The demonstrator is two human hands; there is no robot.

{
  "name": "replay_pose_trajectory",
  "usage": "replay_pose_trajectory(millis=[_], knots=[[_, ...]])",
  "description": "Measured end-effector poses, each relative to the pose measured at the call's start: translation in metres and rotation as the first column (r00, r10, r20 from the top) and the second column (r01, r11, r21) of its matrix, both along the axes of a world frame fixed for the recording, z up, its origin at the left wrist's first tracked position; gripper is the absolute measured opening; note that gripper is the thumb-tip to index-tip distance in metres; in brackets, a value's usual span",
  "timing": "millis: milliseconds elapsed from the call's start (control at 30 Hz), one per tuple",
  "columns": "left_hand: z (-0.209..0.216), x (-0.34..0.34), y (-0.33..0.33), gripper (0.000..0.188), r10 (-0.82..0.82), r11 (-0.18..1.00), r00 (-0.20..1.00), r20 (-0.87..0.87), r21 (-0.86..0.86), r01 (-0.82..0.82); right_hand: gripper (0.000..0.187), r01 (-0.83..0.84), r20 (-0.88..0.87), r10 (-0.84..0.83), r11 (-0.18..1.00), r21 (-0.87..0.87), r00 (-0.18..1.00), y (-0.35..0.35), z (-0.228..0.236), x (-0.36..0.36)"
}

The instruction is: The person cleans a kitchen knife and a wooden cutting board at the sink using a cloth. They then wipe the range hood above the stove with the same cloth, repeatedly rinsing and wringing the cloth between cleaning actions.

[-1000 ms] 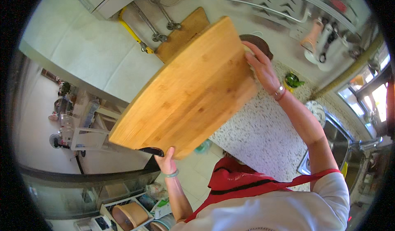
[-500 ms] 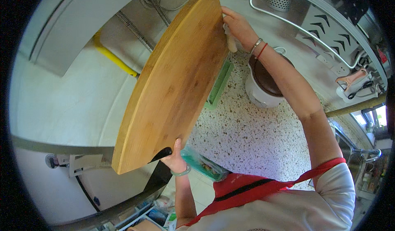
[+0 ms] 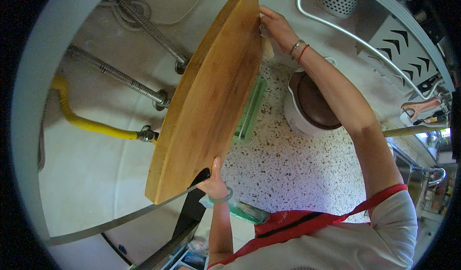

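Observation:
A large, thick wooden cutting board is held up on its edge above the counter, its broad face slanting toward the right. My left hand grips its near end beside a dark handle slot, thumb on the face. At the far end, my right hand is closed around the board's right edge. A pale, cloth-like bit shows beneath my right fingers; I cannot make out what it is. Behind the board, a green plastic tray or rack is partly hidden.
A white pot with a brown lid stands on the speckled counter. Along the left wall run a yellow hose and metal flexible pipes. A white rail crosses the upper right. A green package lies by my apron.
The view has shifted, uncovering more of the pipes and yellow hose at left. The board has turned to look narrower, with both hands still on it.

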State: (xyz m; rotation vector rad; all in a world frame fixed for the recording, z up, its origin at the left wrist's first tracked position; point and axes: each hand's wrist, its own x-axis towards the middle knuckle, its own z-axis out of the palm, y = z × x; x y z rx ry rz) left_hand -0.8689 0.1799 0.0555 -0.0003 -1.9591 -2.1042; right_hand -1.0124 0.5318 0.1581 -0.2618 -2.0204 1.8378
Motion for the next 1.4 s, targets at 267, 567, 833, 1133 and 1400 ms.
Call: replay_pose_trajectory(millis=[267,567,833,1133,1400], knots=[[-0.055,-0.018,0.018,0.049,-0.109,0.991,0.989,0.096,0.084,0.101,0.043,0.068,0.251,-0.099,0.989,0.131,0.963,0.019,-0.053,-0.022],[-0.092,-0.03,0.02,0.047,-0.161,0.987,0.982,0.102,0.007,0.161,0.045,0.236,0.24,-0.298,0.937,0.256,0.924,0.023,-0.083,-0.027],[-0.099,-0.033,0.001,0.046,-0.254,0.961,0.948,0.194,-0.059,0.269,0.047,-0.131,0.156,0.052,0.82,0.557,0.986,-0.123,-0.113,0.187],[-0.063,-0.016,-0.001,0.047,-0.182,0.975,0.975,0.124,-0.107,0.196,0.058,-0.428,0.418,0.113,0.385,0.818,0.901,-0.186,-0.25,0.294],[-0.069,0.005,-0.019,0.068,-0.178,0.955,0.959,0.219,-0.198,0.222,0.066,-0.195,0.402,-0.423,0.453,0.87,0.812,-0.049,-0.253,0.395]])
